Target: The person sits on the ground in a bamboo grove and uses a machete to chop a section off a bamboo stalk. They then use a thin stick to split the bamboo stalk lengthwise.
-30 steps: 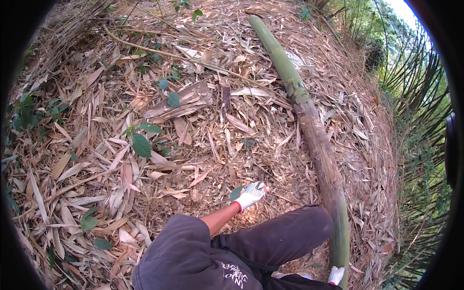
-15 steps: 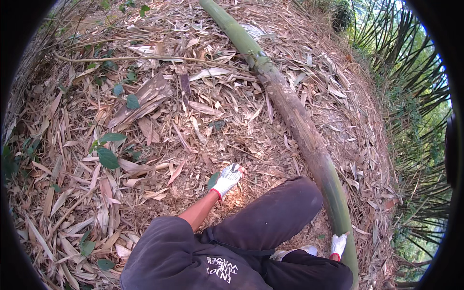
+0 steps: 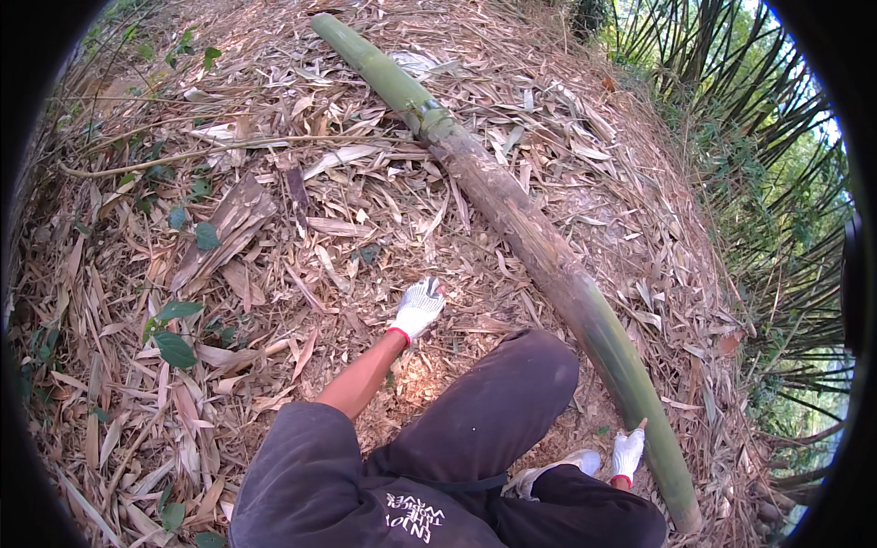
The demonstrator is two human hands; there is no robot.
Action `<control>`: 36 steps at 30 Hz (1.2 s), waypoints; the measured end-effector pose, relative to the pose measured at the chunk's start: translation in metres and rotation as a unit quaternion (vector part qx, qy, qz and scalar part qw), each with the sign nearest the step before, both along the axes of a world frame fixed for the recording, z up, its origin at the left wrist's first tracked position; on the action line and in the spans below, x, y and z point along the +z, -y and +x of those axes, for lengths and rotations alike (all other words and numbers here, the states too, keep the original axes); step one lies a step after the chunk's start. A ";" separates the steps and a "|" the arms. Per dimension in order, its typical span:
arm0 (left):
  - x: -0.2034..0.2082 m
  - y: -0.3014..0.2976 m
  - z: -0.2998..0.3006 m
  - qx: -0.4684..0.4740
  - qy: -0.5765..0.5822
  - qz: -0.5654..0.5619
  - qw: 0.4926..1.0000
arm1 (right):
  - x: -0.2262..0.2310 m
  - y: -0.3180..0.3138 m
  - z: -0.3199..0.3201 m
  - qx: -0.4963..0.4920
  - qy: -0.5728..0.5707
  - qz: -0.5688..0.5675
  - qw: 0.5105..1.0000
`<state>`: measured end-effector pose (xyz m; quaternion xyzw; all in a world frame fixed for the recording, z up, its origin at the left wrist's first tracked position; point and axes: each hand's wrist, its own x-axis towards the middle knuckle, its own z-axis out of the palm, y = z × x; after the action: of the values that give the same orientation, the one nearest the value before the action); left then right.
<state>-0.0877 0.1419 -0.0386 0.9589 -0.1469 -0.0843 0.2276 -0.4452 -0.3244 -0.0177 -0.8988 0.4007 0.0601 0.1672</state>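
Note:
A long bamboo pole lies across the leaf litter, green at both ends with a brown, scuffed sheath over its middle. My left hand, in a white knit glove with a red cuff and grey-dotted grip, hovers low over the litter, well left of the pole. Its fingers are curled in and I see nothing in them. Close against the pole's left side near its lower end is my right hand, in a matching glove. One bare fingertip stretches up along the pole's edge; contact cannot be told for sure.
Dry bamboo leaves cover the sloping ground. A flat piece of old wood and green leafy sprigs are on the left. My bent knee stands between my hands. Thin bamboo stems grow along the right.
The view has shifted, bringing both ends of the pole into sight. My right hand has moved from on top of the pole to its left side. My left hand stays low over the litter.

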 end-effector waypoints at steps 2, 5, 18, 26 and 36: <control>-0.005 0.020 0.037 -0.037 0.008 0.027 0.999 | 0.002 -0.017 -0.015 -0.086 0.035 0.191 0.977; -0.014 0.057 0.086 -0.067 -0.019 0.101 0.992 | 0.004 -0.043 -0.042 -0.199 0.140 0.513 0.823; -0.045 0.071 0.110 -0.252 0.051 0.315 0.914 | 0.005 -0.066 -0.128 -0.353 0.200 0.574 0.711; 0.037 0.095 0.032 -0.395 -0.024 0.148 0.906 | -0.004 -0.056 -0.104 -0.362 0.175 0.556 0.728; 0.187 0.286 -0.015 -0.438 -0.021 -0.205 0.875 | 0.104 -0.012 -0.004 -0.147 0.197 0.428 0.870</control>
<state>-0.1027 -0.1444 0.1486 0.7261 -0.5615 -0.1631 0.3618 -0.4493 -0.3127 0.0859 -0.6633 0.4222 0.0218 0.6176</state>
